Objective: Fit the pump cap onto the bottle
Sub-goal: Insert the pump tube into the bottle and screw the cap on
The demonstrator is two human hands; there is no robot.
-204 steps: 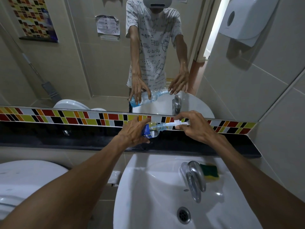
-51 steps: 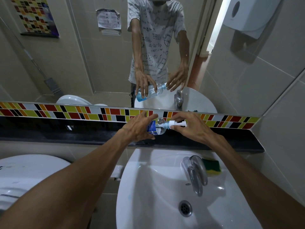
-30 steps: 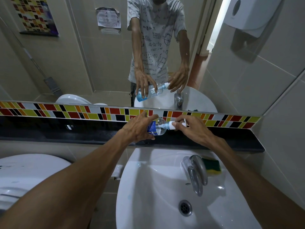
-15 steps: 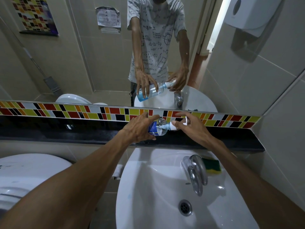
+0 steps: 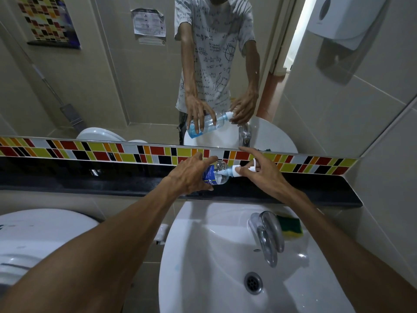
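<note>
- Holding the bottle (image 5: 215,175) sideways above the black ledge (image 5: 90,181), neck pointing right, the left hand (image 5: 191,175) wraps its body from above; fingers curled round it, thumb underneath, firm grasp.
- Bottle: clear plastic, blue label, tilted nearly flat, partly hidden by the left fingers.
- Right hand (image 5: 264,175) is at the neck end; thumb and a finger pinch the white pump cap (image 5: 237,172) at its collar, other fingers spread loosely, index stretched up and left towards the tile strip (image 5: 112,152).
- Pump cap sits at the bottle mouth, in line with the neck; white nozzle pokes up between the right fingers. Whether the collar is fully seated on the thread, cannot tell.
- Hands are close together, joined only through bottle and cap, not touching each other.
- Both forearms reach out over the white sink (image 5: 203,256); bottle hangs beyond the basin's back edge, over the ledge, not resting on it as far as visible.
- Chrome tap (image 5: 267,233) below the right wrist; green-yellow sponge (image 5: 290,227) just beside it on the basin rim.
- Mirror (image 5: 135,86) above the tiles reflects the same grasp: one hand round the bottle, other at the cap.
- Toilet lid (image 5: 33,240) lower left; white dispenser (image 5: 338,19) on the wall upper right.
</note>
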